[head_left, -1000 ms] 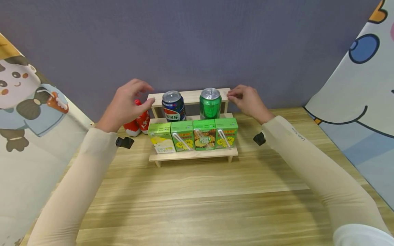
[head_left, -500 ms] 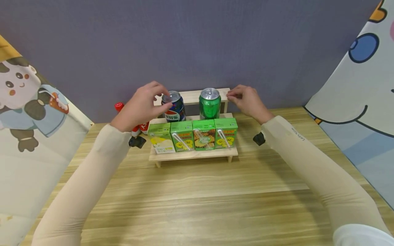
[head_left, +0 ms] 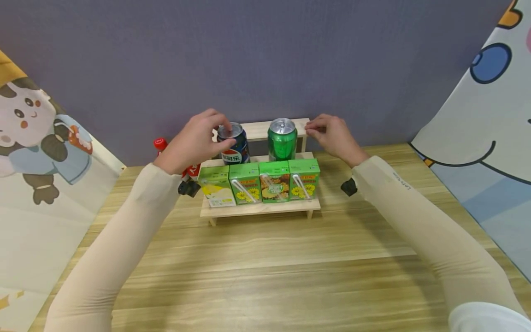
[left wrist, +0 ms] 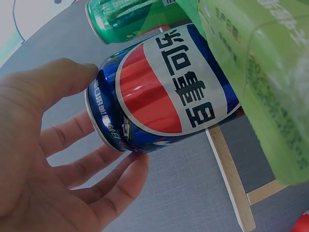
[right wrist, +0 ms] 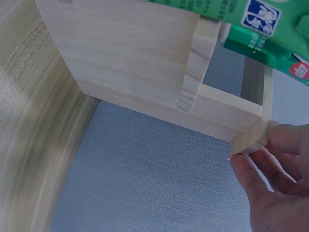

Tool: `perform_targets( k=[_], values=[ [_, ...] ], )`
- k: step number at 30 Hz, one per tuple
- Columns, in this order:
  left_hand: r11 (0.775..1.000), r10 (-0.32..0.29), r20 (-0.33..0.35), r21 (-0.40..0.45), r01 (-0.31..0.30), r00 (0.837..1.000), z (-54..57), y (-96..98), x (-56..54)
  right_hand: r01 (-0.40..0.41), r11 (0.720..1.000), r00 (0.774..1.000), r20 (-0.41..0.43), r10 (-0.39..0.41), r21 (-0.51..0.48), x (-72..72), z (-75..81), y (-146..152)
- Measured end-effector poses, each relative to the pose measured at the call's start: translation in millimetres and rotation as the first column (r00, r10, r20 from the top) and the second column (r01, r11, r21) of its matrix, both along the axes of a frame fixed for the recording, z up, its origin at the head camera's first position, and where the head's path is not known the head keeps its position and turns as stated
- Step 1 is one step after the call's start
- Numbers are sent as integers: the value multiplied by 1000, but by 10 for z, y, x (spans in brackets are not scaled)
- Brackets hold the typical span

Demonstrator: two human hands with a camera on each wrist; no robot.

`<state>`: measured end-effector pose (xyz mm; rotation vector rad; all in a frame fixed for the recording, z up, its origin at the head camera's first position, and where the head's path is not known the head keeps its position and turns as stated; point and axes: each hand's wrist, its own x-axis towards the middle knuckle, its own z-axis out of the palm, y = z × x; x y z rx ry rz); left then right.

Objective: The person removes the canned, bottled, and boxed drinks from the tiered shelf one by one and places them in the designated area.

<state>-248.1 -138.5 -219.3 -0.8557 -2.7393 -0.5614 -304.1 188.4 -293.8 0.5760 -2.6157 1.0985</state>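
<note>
My left hand (head_left: 198,142) holds a dark blue Pepsi can (head_left: 236,150) near its top. In the left wrist view, the thumb lies at one side of the can's rim and the fingers curl around the other. The can stands on the middle tier of a wooden step rack (head_left: 261,210), left of a green soda can (head_left: 283,144). At the rack's right end my right hand (head_left: 335,139) pinches the corner of the top tier (head_left: 257,131). The right wrist view has thumb and fingertips on either side of that board end (right wrist: 253,137).
Several green juice boxes (head_left: 274,188) with straws stand in a row on the lowest tier, in front of the cans. Red bottles (head_left: 159,144) are left of the rack, partly hidden by my left arm. A grey wall (head_left: 265,60) rises close behind.
My left hand has moved right from beside the rack to the Pepsi can and closed around its top. The right hand stays at the top tier's corner.
</note>
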Motion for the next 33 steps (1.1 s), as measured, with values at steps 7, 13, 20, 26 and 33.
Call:
perform_targets(
  k=[7, 13, 20, 26, 33],
  values=[
    [999, 45, 39, -29, -44, 998, 20, 30, 8, 5, 1000, 1000, 3, -5, -2, 7, 5, 6],
    [995, 88, 90, -50, -83, 992, 21, 81, 8, 8, 1000, 1000, -3, -8, -4, 22, 14, 8],
    [990, 129, 122, -69, -122, 984, 5, 144, 2, 10, 1000, 1000, -11, -10, 7, 36, 19, 16],
    [991, 132, 98, -49, -127, 986, -22, 152, 18, 5, 1000, 1000, -14, -5, 6, 44, 20, 17],
    [991, 127, 52, 27, -128, 991, -70, 78, 46, -2, 1000, 1000, -5, 2, 6, 49, 18, 4]
  ],
)
